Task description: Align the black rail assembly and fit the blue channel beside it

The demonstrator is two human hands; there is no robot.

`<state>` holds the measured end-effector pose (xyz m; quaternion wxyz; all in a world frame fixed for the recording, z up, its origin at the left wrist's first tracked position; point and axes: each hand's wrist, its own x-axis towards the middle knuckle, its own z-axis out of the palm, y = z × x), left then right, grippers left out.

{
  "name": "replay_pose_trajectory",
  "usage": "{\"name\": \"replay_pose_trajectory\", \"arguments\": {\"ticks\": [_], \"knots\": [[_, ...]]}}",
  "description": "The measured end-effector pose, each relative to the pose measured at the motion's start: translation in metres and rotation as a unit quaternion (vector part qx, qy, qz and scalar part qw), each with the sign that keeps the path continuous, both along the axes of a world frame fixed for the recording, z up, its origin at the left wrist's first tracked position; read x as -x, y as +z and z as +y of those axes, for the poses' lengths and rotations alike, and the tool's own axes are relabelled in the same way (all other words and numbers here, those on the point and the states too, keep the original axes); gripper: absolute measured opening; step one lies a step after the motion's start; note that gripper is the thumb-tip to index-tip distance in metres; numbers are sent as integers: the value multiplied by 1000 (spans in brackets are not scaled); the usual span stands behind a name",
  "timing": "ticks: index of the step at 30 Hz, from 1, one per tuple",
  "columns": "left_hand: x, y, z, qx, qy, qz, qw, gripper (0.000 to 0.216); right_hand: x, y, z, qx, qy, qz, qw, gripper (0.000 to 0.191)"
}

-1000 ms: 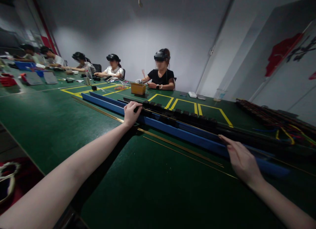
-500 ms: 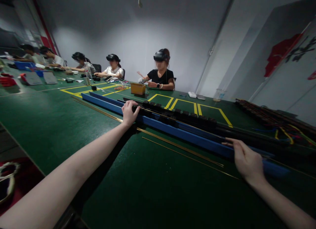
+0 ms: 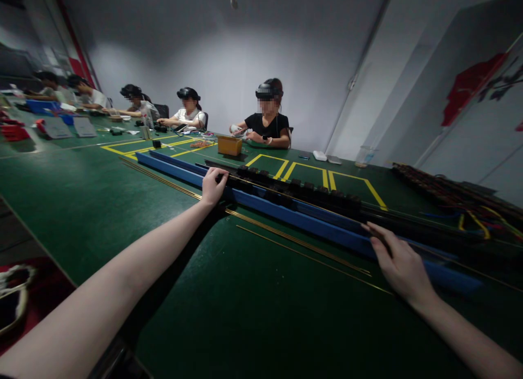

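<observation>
My left hand (image 3: 213,186) is closed at the blue channel (image 3: 302,220), its fingers curled over something dark. A thin brass rod (image 3: 294,196) leads from these fingers to the right, above the channel. Close to the rod's right part is my right hand (image 3: 402,264), thumb and fingertips drawn near each other around it; the exact contact is hard to see. Several black blocks (image 3: 308,188) sit in a row along the far side of the channel. On the near side lie several loose brass rods (image 3: 286,234) and a separate single rod (image 3: 310,256).
Yellow tape outlines (image 3: 355,178) mark the green table (image 3: 261,324) beyond the channel. A yellow-brown box (image 3: 229,146) stands in front of a co-worker in black (image 3: 267,129). Dark strips with coloured wires (image 3: 474,221) lie at right, near a clear cup (image 3: 365,157).
My right hand has shifted slightly left and up along the rod, its fingers more stretched out. My left hand stays nearly in place. The co-worker opposite has brought both hands together.
</observation>
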<state>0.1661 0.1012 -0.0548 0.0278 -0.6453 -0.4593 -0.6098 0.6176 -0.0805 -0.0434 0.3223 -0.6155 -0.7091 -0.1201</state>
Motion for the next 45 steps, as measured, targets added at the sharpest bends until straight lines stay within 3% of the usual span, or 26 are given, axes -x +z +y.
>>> {"name": "replay_pose_trajectory", "arguments": {"ticks": [7,13,20,28,37,42,45], "knots": [[4,-3,5,-13,-5,55,998,14,0,0,1,0,19,-13,1000,50],[3,-5,8,-8,35,139,990,13,2,2,-1,-11,18,-14,1000,49],[4,-2,6,-18,12,107,994,11,5,4,-2,-1,19,-21,1000,46],[5,-3,6,14,-2,36,999,6,-3,-9,7,-18,79,-77,994,52],[-3,2,-9,4,84,118,989,12,-5,-10,10,-14,84,-136,987,59],[-4,4,-11,-14,0,148,989,22,-2,-8,9,2,83,-136,987,63],[-4,5,-10,-7,-13,132,991,21,3,-6,7,11,74,-106,992,60]]}}
